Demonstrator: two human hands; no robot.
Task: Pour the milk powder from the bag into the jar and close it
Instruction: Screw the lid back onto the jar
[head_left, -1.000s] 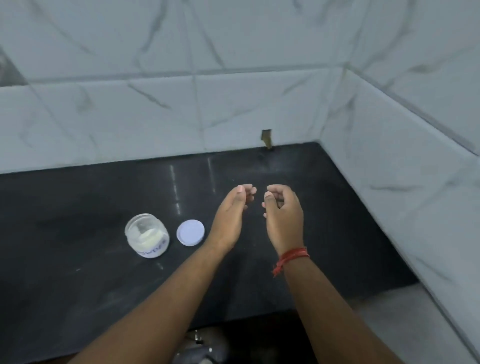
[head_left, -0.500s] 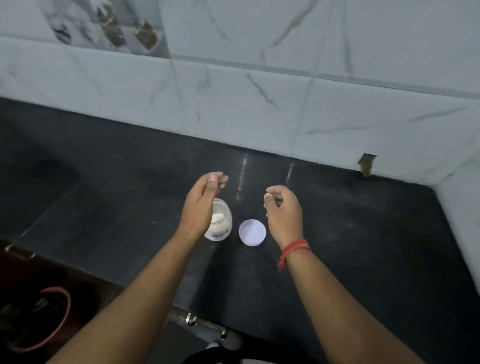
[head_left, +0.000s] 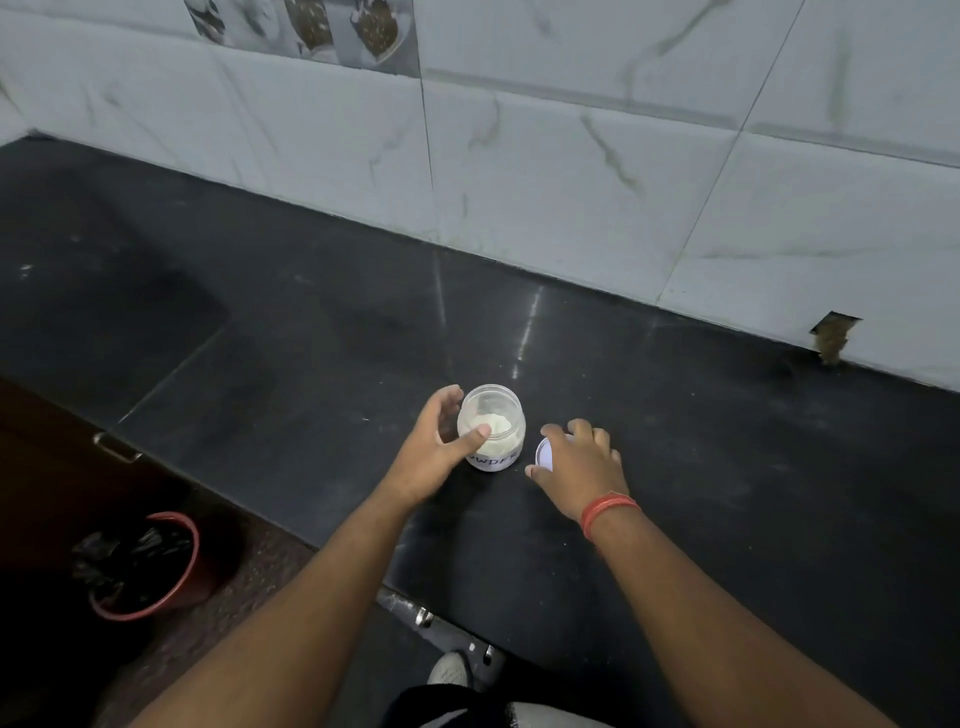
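Observation:
A small clear jar (head_left: 497, 415) with white milk powder in its bottom and a handwritten label stands open on the black countertop (head_left: 311, 338). My left hand (head_left: 434, 452) wraps it from the left, thumb across its front and fingers behind its rim. Just right of the jar lies the round white lid (head_left: 543, 453), mostly hidden under my right hand (head_left: 576, 462), whose thumb and fingers close around its edge. A red thread band circles that wrist. No bag is in view.
A white marble-tiled wall (head_left: 571, 171) runs along the back of the counter, with a chipped hole (head_left: 831, 340) at its base on the right. Below the counter's front edge, at the left, stands a red bin (head_left: 171, 582) lined with a black bag.
The view has swung left and closer. Both hands, held up empty before, have dropped: the left onto the jar, the right onto the lid.

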